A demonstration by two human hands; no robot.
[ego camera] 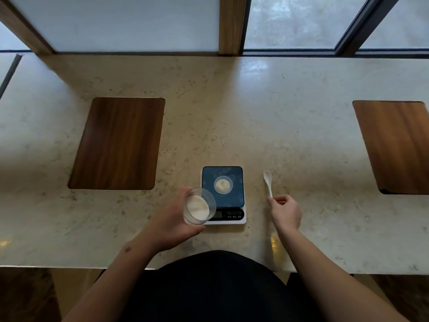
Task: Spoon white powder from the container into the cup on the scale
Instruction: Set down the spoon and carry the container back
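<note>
A small clear cup [223, 185] with white powder in it stands in the middle of the blue-topped scale [234, 198]. My left hand [173, 225] holds a clear round container [200, 206] of white powder, tilted, just left of the scale's front corner. A white plastic spoon [268, 182] lies to the right of the scale, bowl pointing away. My right hand [284, 211] pinches the near end of its handle, with the spoon low over or on the counter.
The work surface is a pale stone counter [232, 112] with a near edge close to my body. Two dark wooden inlays sit in it, one at the left [118, 144] and one at the far right [397, 145]. Windows run along the back.
</note>
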